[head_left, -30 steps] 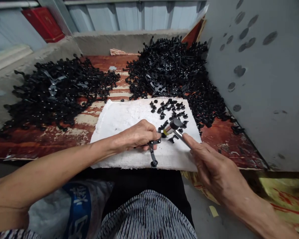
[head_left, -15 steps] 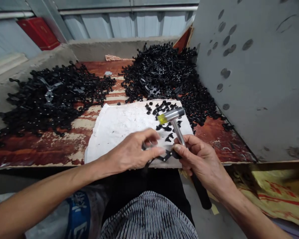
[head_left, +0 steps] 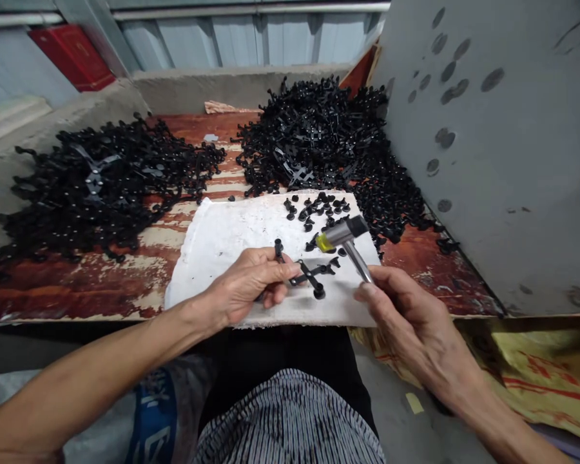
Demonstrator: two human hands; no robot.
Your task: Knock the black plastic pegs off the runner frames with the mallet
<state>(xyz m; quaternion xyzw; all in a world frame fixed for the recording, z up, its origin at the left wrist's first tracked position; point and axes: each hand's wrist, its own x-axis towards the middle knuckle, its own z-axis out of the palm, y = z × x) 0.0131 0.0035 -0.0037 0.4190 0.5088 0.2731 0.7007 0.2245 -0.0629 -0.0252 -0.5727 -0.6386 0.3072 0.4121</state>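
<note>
My left hand [head_left: 254, 280] is closed on a black jointed linkage [head_left: 310, 277], pinching it between thumb and fingers. Its crossed arms end in round knobs and stick out to the right above the white cloth [head_left: 222, 238]. My right hand [head_left: 410, 322] grips a mallet [head_left: 345, 235] by its shaft. The mallet's metal head has a yellow face on the left and a black face on the right, and it hangs over the cloth's right side. Several small black knob-shaped pieces [head_left: 321, 205] lie scattered on the cloth behind the mallet head.
A heap of black linkages [head_left: 96, 187] covers the left of the worn red-brown tabletop [head_left: 67, 293], and a larger heap [head_left: 314, 135] is at the back right. A grey panel [head_left: 512, 167] stands along the right side. Yellow sacks [head_left: 546, 374] lie below at the right.
My right hand has let go of the linkage and moved right with the mallet. The left hand now holds the linkage alone, with its arms turned into clear view.
</note>
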